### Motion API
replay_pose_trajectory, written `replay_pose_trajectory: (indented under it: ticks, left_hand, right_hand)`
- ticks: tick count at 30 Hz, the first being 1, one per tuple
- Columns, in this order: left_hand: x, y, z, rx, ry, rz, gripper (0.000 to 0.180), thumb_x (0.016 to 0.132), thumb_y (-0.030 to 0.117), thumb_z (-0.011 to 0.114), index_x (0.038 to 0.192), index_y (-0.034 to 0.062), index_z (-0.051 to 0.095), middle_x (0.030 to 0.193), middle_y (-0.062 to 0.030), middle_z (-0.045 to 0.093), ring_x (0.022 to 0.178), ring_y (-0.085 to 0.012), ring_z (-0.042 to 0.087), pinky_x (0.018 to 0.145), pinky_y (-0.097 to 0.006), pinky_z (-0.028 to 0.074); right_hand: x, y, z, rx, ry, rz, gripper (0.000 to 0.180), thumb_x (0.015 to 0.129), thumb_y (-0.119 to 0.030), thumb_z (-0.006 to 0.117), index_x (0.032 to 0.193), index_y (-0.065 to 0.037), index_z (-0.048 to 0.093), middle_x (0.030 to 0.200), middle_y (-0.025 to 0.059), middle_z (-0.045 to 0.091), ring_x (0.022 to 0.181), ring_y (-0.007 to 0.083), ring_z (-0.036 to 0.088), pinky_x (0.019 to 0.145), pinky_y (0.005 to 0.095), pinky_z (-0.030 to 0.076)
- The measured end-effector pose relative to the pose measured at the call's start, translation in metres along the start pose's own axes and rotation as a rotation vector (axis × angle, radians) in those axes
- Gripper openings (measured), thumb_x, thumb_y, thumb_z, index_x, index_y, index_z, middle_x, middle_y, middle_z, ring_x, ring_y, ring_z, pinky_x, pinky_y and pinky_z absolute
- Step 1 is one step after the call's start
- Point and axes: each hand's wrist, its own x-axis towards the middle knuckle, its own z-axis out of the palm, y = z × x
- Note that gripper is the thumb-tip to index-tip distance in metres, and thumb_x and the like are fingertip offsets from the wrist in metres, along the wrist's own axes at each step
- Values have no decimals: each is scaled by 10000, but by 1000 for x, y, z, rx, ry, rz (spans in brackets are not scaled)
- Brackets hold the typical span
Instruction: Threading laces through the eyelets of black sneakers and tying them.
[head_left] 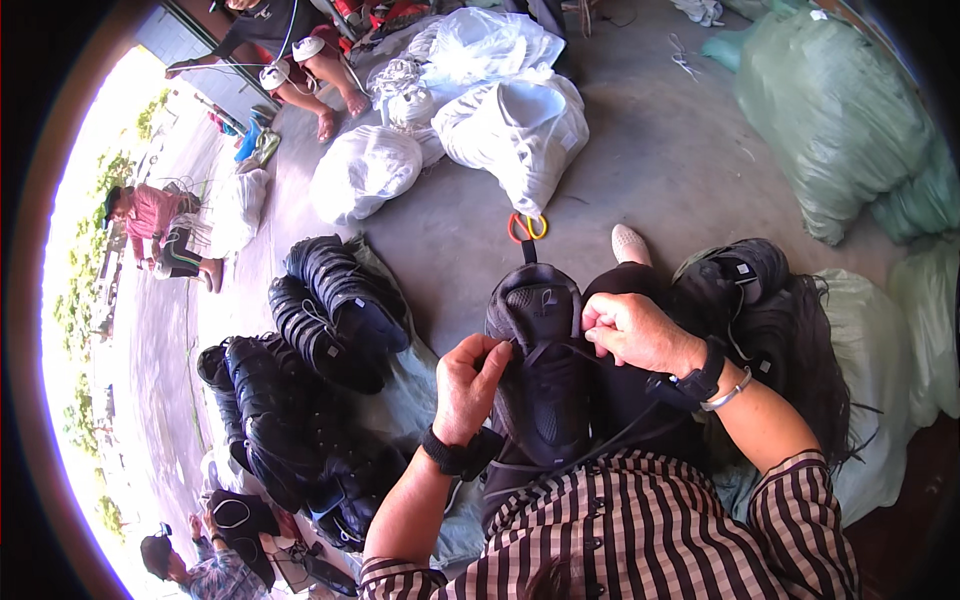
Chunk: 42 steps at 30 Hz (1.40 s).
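Observation:
A black sneaker (545, 400) rests on my lap, its toe pointing toward me and its tongue and collar facing away. A dark shoelace (570, 347) crosses the upper between my hands. My left hand (470, 388) is closed at the left edge of the lacing, thumb and forefinger pinched on the lace. On the other side, my right hand (640, 333) pinches the lace just off the shoe's right edge. The fingertips partly hide what they grip. A long loose lace end trails over my lap toward the right wrist.
Rows of black shoes (290, 420) lie on a sheet at my left; more black shoes (740, 280) and a bundle of dark laces (810, 350) are at my right. Scissors (527, 228) lie ahead by white sacks (515, 130). Green sacks (830, 120) stand far right. Other people sit leftward.

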Motion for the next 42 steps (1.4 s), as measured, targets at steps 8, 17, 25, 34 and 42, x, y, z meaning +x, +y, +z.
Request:
replay_pose_trajectory:
  ticks: [8,17,25,34,42]
  left_hand:
    - [12,17,-6,-321,-173,-331,206,884,198,583,742,49,577,627,75,467,507,-8,367,455,-196,270]
    - [13,14,12,502,166,439,93,757,27,671,756,22,578,673,-86,543,621,-233,536,571,-315,443]
    - [46,55,-30,808,-371,781,337,615,58,758,925,91,629,957,-31,605,956,-232,582,793,-335,518]
    - [65,70,-14,1063,-686,891,258,732,318,707,717,96,575,761,-15,517,796,-211,541,651,-330,487]
    - [67,79,-6,444,-230,339,166,823,226,684,860,68,654,766,-29,618,765,-213,589,695,-318,483]
  right_hand:
    - [-1,11,1,-95,67,-210,29,858,-29,574,868,-6,560,622,16,575,493,61,519,467,225,429]
    - [2,8,0,-463,268,-591,49,754,-54,638,769,-42,593,828,82,592,736,233,598,638,342,482]
    - [15,-4,-12,-928,145,-887,46,752,-93,587,716,-72,569,850,52,521,789,183,563,712,329,461]
    - [30,-14,-12,-754,-142,-458,94,744,-109,631,733,-20,602,854,127,539,755,324,607,690,428,493]
    - [33,-13,6,-330,117,-420,100,804,-83,626,747,-22,571,780,103,544,758,281,600,680,358,478]
